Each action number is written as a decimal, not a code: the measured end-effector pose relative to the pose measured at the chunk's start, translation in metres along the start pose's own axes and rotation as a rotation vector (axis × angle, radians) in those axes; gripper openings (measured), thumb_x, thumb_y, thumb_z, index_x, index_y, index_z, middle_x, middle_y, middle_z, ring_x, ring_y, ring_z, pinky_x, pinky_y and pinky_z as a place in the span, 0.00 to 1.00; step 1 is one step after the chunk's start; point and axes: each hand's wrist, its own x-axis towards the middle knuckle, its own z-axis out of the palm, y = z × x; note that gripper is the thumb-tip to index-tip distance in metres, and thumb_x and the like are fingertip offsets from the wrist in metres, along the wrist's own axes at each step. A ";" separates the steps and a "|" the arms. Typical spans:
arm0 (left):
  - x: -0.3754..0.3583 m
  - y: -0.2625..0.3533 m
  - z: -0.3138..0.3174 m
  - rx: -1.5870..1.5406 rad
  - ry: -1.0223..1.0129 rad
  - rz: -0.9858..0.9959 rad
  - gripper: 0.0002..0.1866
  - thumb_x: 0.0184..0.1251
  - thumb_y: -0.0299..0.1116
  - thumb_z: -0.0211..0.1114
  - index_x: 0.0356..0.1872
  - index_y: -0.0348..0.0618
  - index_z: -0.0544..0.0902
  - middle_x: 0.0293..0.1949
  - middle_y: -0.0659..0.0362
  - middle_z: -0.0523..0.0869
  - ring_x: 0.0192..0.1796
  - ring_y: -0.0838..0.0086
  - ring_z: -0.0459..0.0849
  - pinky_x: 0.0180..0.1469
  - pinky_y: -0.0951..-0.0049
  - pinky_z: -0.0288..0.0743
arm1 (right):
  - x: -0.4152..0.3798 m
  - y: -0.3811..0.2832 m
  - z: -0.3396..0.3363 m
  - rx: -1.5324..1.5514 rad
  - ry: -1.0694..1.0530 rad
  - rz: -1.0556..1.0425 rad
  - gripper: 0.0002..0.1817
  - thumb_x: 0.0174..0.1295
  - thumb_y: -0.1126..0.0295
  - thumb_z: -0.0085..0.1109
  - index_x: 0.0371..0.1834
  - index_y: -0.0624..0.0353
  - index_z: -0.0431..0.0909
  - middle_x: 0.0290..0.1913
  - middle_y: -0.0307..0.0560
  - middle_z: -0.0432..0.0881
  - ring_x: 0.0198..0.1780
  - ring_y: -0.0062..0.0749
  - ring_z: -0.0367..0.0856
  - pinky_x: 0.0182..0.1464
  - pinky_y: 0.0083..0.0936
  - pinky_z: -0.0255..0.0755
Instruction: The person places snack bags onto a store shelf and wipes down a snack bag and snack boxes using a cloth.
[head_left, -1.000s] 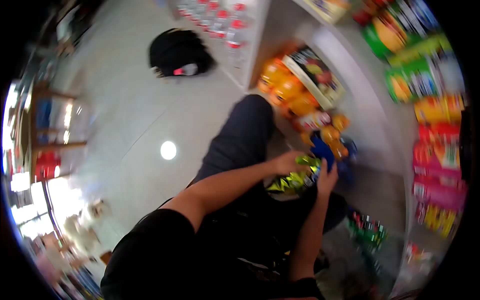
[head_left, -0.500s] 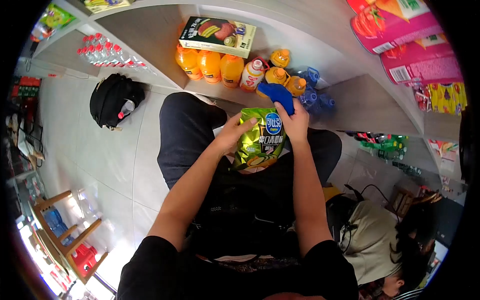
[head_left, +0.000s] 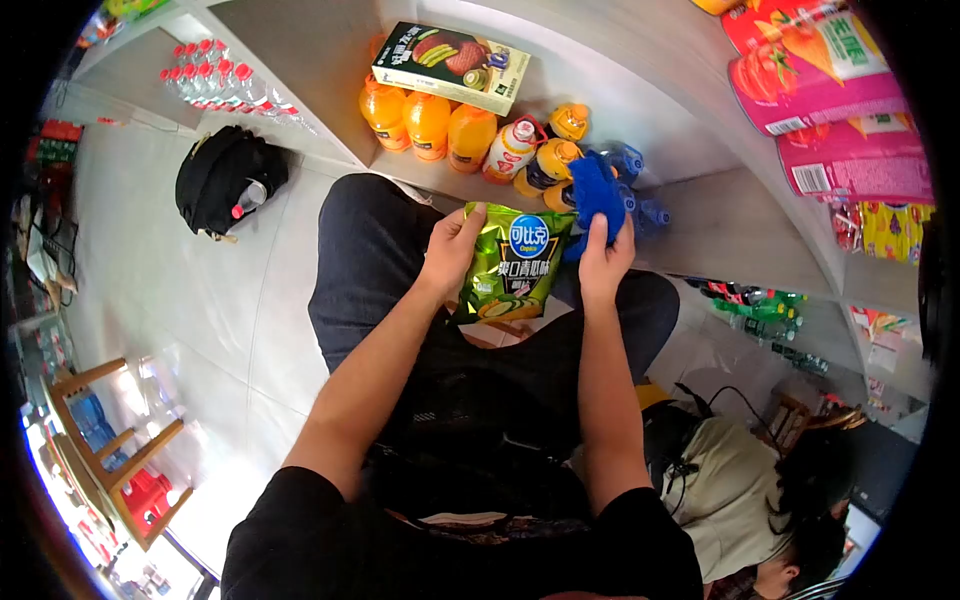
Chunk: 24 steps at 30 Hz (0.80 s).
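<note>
A green chip bag [head_left: 510, 265] with a blue logo hangs upright over my lap. My left hand [head_left: 455, 245] pinches its upper left corner between thumb and fingers. In my right hand [head_left: 608, 258] a blue cloth [head_left: 598, 190] is gripped, bunched and sticking up past the fingers. The cloth's lower end reaches the right edge of the bag. Just beyond the bag, on the low shelf, stand a white bottle with a red cap [head_left: 511, 148] and yellow-capped bottles [head_left: 549, 165].
Large orange juice bottles [head_left: 427, 125] carry a flat snack box [head_left: 452, 68] on the shelf [head_left: 420, 178]. Pink packages [head_left: 845, 160] hang at the upper right. A black backpack [head_left: 222, 180] lies on the floor at left, near a wooden stool [head_left: 125, 440]. Another person [head_left: 735, 490] is close at lower right.
My left hand has shifted to the bag's top left corner. The right hand with the cloth has moved right and slightly down, and the bag now faces me more squarely.
</note>
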 end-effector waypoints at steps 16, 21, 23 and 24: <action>-0.003 -0.004 -0.002 0.579 -0.227 0.678 0.10 0.65 0.27 0.58 0.45 0.39 0.83 0.41 0.56 0.86 0.43 0.66 0.82 0.51 0.68 0.73 | -0.013 -0.011 0.022 -0.366 -0.588 -0.380 0.20 0.56 0.61 0.61 0.48 0.61 0.76 0.44 0.54 0.79 0.50 0.52 0.75 0.61 0.46 0.60; 0.000 -0.018 -0.008 0.156 -0.276 0.057 0.10 0.72 0.29 0.55 0.44 0.35 0.82 0.38 0.63 0.86 0.41 0.83 0.78 0.47 0.77 0.73 | -0.005 0.002 0.013 -0.341 -0.511 -0.290 0.16 0.58 0.62 0.60 0.41 0.64 0.75 0.38 0.56 0.77 0.45 0.54 0.74 0.53 0.44 0.62; 0.000 -0.020 -0.007 0.218 -0.248 0.084 0.11 0.73 0.30 0.54 0.44 0.35 0.82 0.37 0.63 0.85 0.40 0.83 0.78 0.47 0.77 0.73 | -0.004 0.000 0.009 -0.354 -0.575 -0.277 0.17 0.58 0.61 0.61 0.40 0.65 0.74 0.38 0.57 0.77 0.44 0.55 0.74 0.51 0.44 0.62; -0.001 -0.020 -0.005 0.247 -0.233 0.098 0.11 0.74 0.30 0.53 0.44 0.34 0.81 0.36 0.64 0.85 0.40 0.83 0.77 0.47 0.77 0.73 | -0.007 -0.005 0.009 -0.357 -0.566 -0.322 0.17 0.58 0.61 0.61 0.40 0.65 0.73 0.38 0.58 0.76 0.44 0.55 0.74 0.51 0.43 0.62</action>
